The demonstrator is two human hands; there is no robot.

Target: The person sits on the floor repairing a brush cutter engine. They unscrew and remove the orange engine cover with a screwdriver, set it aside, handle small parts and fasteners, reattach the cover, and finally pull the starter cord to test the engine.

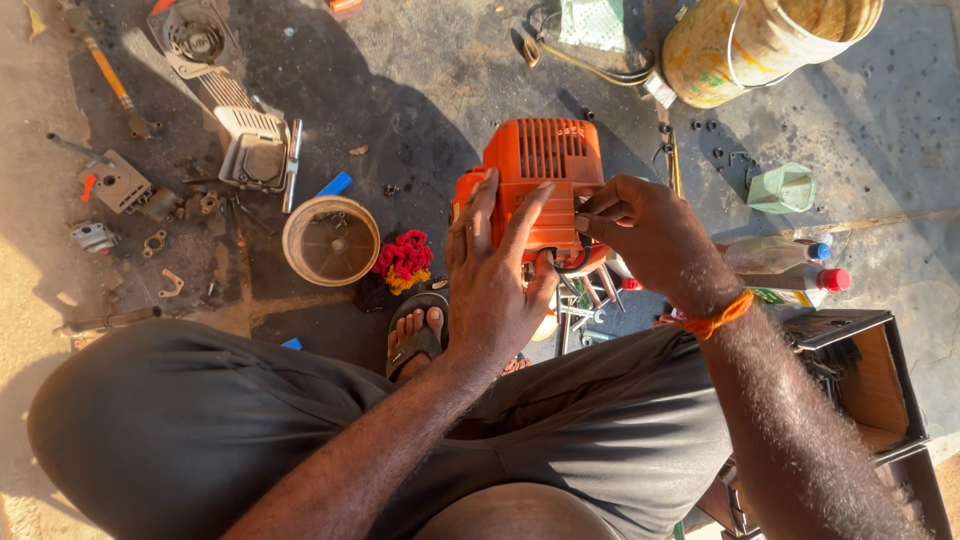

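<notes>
Orange engine cover (540, 165) under left hand (495, 280), right hand (650, 235).

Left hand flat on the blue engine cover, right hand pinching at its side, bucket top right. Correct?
Not quite. The engine cover is orange, not blue, as the head view shows. The rest holds: left hand flat on it, right hand pinching at its side, bucket top right.

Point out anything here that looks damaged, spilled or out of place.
Machine parts lie loose on the stained ground: a grey finned cover, a round beige housing and small bolts. The left hand rests on the orange engine; the right hand pinches at its side.
</notes>
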